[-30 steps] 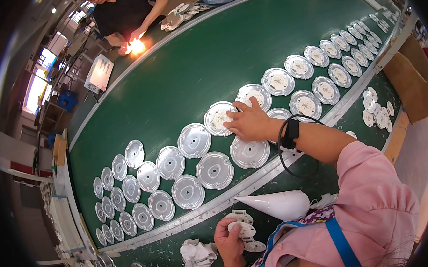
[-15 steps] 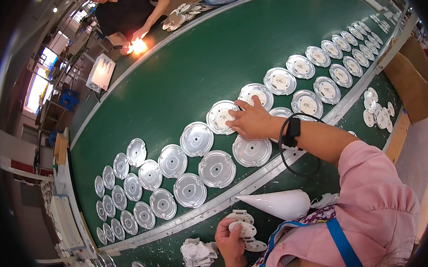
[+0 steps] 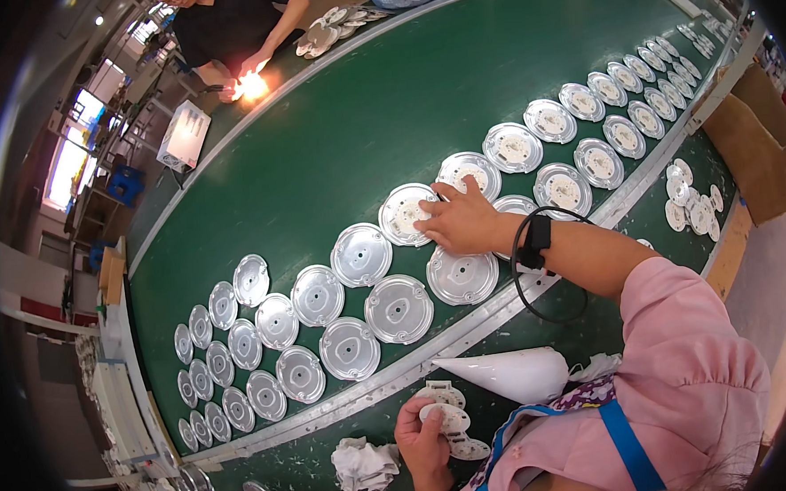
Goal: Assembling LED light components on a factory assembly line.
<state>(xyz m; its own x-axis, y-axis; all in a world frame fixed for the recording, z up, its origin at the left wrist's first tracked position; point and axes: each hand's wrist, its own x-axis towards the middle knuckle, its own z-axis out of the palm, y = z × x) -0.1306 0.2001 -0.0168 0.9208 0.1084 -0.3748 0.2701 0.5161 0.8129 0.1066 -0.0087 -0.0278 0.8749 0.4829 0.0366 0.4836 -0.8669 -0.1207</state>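
Note:
My right hand (image 3: 458, 217) reaches over the green work surface, fingers spread. Its fingertips touch a white round board (image 3: 400, 215) lying inside a silver round metal plate (image 3: 389, 201). Lower down, my left hand (image 3: 423, 447) is closed on several white round boards (image 3: 445, 418), held fanned out between thumb and fingers. Left of my right hand, silver plates (image 3: 361, 254) without white boards lie in rows. Up to the right, more plates (image 3: 513, 148) have white boards in their middles. A black band and a loop of dark cable circle my right wrist.
A white cone (image 3: 515, 374) and a crumpled white cloth (image 3: 364, 465) lie on the near side of a metal rail (image 3: 391, 383). Loose white boards (image 3: 695, 203) are piled at right. Across the surface, another person (image 3: 240, 31) works near a bright glow, beside a white box (image 3: 184, 135).
Hardly anything differs. The white boards in my left hand have tilted slightly, while my right hand stays on the same plate.

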